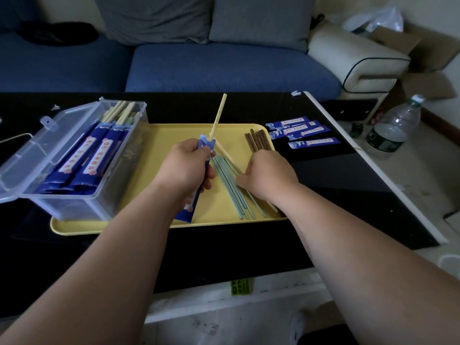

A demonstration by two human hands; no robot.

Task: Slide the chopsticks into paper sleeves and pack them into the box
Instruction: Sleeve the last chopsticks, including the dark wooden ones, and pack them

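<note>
Table (336, 190) carries yellow tray (174, 135) and chopstick box (74, 207); blue sofa (224, 68) behind.

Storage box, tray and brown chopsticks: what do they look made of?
Storage box: clear hard plastic, glossy; the sleeved chopsticks show through its walls. Tray: yellow, probably plastic, matte, with a moulded rounded rim. Brown chopsticks: dark brown, likely wood or stained bamboo; the grain is too small to confirm.
</note>
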